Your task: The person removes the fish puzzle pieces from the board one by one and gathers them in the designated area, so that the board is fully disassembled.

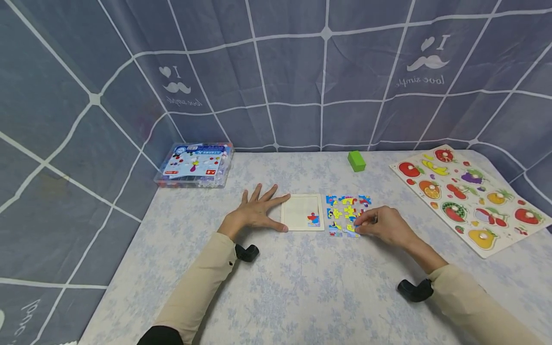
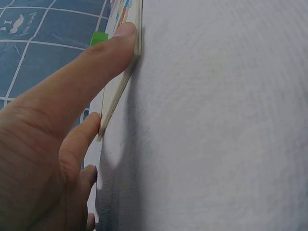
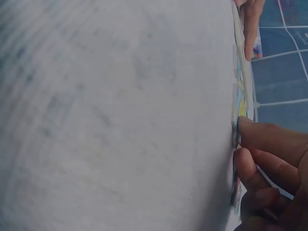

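A square wooden puzzle frame lies on the table, with a red-and-blue puzzle piece in its lower right corner. My left hand is spread at the frame's left side, thumb and index finger on its rim; the left wrist view shows the thumb lying on the edge. Right of the frame sit several loose colourful jigsaw pieces in rows. At their lower right my right hand pinches a puzzle piece between curled fingers; the fingers hide most of it.
A clear plastic box with a printed sheet stands at the back left. Behind the pieces is a green block. A large fruit puzzle board lies on the right. A grey curtain borders the table.
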Motion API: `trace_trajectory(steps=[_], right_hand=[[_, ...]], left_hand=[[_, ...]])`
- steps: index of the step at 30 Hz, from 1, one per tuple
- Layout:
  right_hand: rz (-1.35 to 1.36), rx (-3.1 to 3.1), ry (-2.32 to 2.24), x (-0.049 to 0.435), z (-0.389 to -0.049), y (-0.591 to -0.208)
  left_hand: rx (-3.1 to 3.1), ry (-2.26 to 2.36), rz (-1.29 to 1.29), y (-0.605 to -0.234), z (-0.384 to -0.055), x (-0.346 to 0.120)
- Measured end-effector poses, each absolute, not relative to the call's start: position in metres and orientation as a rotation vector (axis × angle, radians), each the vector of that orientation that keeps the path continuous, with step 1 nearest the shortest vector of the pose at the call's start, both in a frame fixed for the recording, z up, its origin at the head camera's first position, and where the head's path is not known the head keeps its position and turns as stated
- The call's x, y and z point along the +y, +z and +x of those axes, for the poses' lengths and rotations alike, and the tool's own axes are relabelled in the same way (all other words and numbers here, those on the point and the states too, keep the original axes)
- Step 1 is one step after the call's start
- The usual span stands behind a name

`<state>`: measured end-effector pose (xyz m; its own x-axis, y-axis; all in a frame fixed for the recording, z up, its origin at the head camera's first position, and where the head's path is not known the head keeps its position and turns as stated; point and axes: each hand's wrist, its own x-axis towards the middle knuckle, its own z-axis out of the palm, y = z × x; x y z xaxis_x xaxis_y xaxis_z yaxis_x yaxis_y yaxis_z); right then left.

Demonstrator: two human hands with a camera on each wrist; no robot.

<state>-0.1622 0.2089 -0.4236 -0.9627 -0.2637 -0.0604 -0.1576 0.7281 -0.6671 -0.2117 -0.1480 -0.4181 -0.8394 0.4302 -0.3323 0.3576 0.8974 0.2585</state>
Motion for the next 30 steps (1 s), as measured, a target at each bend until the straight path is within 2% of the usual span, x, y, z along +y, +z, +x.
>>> trace_trajectory(steps=[22, 30], right_hand=[[-0.328, 2.883, -1.049, 0.204, -0.166, -0.413], [-0.539, 2.811, -1.051, 0.169, -0.177, -0.412]], left_hand=[[2.679, 0.284, 0.595, -0.419, -0.212, -0.149], [2.685, 0.279, 0.594, -0.418, -0.21, -0.148]])
